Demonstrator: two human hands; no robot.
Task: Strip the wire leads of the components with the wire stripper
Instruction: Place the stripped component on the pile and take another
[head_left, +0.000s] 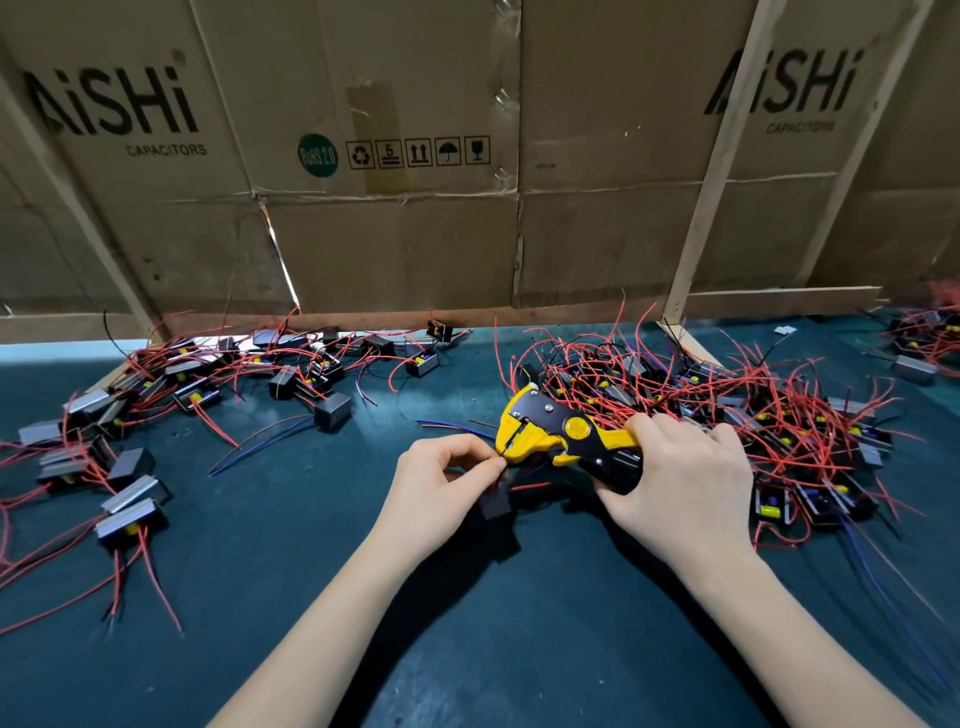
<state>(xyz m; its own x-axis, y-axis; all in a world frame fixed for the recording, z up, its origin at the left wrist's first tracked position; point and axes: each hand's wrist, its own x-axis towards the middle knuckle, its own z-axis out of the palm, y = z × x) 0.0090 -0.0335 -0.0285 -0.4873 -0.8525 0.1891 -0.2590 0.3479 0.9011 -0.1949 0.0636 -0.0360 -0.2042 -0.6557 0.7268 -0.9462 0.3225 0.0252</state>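
Left hand: our left hand (441, 475) pinches a thin red lead (503, 459) between thumb and fingertip, right at the nose of the tool.
Right hand: our right hand (680, 478) wraps the handles of the yellow and black wire stripper (563, 434); we cannot tell how far they are squeezed.
Lead in the tool: its tip sits at the stripper's front opening; whether the blades already bite, we cannot tell.
Component: the small black component (496, 506) this lead seems to belong to lies on the green mat (291, 545) just below our left fingers.
Handling: we judge the lead light, limp and springy, so we pinch it close to the tip or it bends away. The component looks light enough to drag along, so steady it by the body, not by the wire.
Piles: a tangled heap of components (727, 405) lies behind our right hand, and a looser spread of components (171, 384) lies to our left.
Backdrop: cardboard cartons (363, 156) stand along the far edge.
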